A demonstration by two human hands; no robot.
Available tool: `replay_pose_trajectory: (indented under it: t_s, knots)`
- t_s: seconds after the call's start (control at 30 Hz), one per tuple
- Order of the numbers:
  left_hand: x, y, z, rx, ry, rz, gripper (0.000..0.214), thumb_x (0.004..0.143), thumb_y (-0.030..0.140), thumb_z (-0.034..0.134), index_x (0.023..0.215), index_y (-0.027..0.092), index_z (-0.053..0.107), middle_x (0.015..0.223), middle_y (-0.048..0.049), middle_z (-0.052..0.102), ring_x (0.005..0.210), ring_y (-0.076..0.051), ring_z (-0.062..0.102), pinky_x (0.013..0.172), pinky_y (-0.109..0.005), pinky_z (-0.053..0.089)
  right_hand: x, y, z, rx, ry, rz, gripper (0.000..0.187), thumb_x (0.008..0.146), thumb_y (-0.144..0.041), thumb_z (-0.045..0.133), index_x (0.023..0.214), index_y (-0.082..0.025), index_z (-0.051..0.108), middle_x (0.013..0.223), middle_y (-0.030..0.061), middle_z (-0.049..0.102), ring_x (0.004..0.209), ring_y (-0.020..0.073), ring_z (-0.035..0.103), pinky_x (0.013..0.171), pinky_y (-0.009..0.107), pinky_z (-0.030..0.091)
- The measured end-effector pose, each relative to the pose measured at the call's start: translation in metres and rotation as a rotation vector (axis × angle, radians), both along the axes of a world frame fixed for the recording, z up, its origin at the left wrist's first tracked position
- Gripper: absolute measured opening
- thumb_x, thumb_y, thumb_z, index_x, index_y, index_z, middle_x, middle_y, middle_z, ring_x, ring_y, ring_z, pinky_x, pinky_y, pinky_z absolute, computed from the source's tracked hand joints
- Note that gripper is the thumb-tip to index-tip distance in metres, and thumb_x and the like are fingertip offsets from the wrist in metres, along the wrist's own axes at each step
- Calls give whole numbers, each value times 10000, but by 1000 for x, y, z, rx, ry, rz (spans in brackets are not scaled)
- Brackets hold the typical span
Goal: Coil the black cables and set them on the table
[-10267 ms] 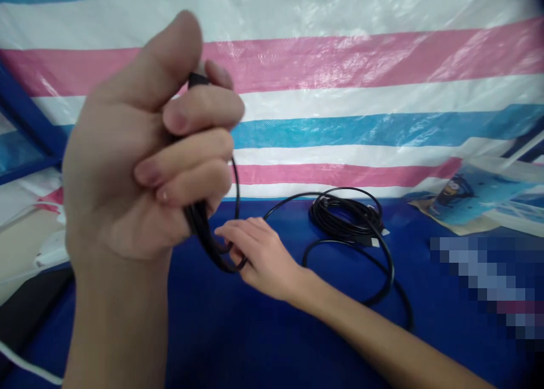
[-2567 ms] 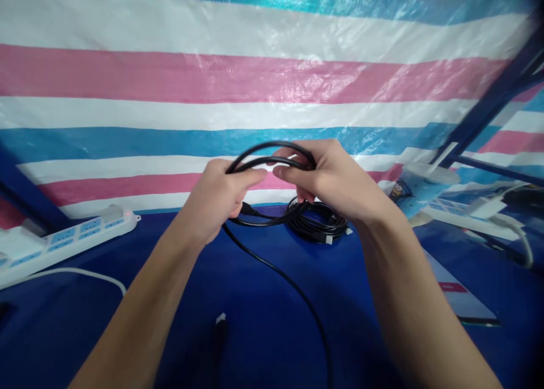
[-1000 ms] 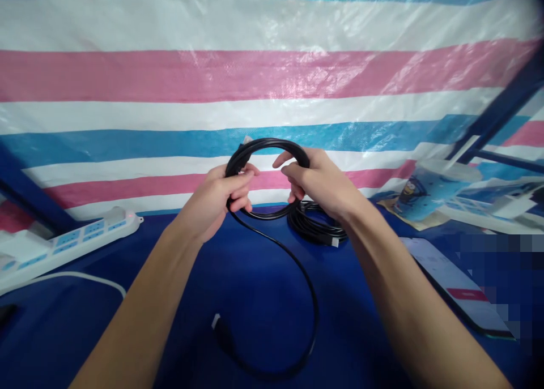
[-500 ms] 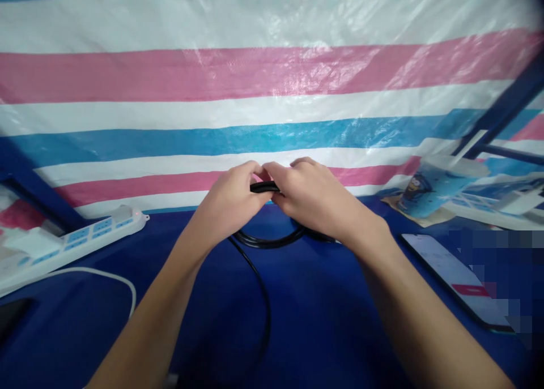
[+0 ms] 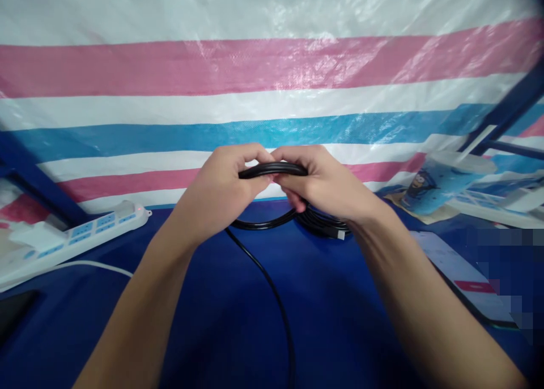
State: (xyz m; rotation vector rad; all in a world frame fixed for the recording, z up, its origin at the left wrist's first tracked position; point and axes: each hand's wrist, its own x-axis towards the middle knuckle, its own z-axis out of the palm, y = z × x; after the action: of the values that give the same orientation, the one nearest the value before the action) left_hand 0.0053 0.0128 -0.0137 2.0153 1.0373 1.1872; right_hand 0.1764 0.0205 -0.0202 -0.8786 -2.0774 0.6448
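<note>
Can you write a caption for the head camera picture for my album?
Left grip and right grip hold a looped black cable over a blue table.

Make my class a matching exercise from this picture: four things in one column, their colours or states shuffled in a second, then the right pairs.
Column one
1. raised cable
2. cup
3. phone
4. left power strip

Column two
A. white, with blue sockets
B. has a straw
C. held by left hand and right hand
D. screen shows a red bar

Pairs: 1-C, 2-B, 3-D, 4-A
</note>
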Motion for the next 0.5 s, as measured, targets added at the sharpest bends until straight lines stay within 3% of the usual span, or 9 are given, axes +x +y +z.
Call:
replay_pose_trajectory:
  t_s: [0.13, 0.27, 0.33, 0.4, 0.5]
  knots:
    - [3, 7, -6, 21, -162, 105, 75, 730, 170, 664, 777, 210, 622, 447, 72, 395, 380, -59, 343, 388, -207, 242, -7, 6, -4, -61, 360, -130, 101, 813, -140, 555, 826, -155, 654, 538, -52, 406, 414, 56, 322, 387, 208, 235]
    - [9, 11, -11, -179, -485, -87, 71, 769, 160, 626, 770, 197, 566, 432, 93, 312, 365, -56, 356, 453, -213, 384, -7, 10, -3, -163, 705, -201, 72, 810, -142, 566, 851, -169, 619, 487, -82, 278, 367, 51, 222, 357, 206, 213]
    - [13, 10, -11, -336, -598, -207, 46, 814, 168, 575, 785, 198, 555, 421, 105, 237, 344, -44, 276, 441, -202, 372, -7, 11, -3, -251, 808, -190, 82, 831, -145, 554, 889, -169, 606, 454, -101, 217, 358, 53, 181, 357, 200, 219]
    - [13, 8, -9, -438, -637, -272, 83, 844, 160, 510, 790, 198, 559, 409, 108, 169, 333, -40, 167, 388, -187, 286, -6, 10, -5, -349, 841, -129, 90, 838, -137, 544, 906, -164, 596, 433, -113, 208, 350, 50, 168, 366, 192, 257]
    - [5, 9, -6, -423, -570, -234, 109, 813, 123, 499, 790, 191, 581, 420, 103, 155, 349, -35, 97, 359, -183, 170, -3, 9, -7, -458, 678, 14, 98, 814, -96, 553, 874, -145, 612, 404, -115, 248, 333, 41, 232, 419, 196, 363]
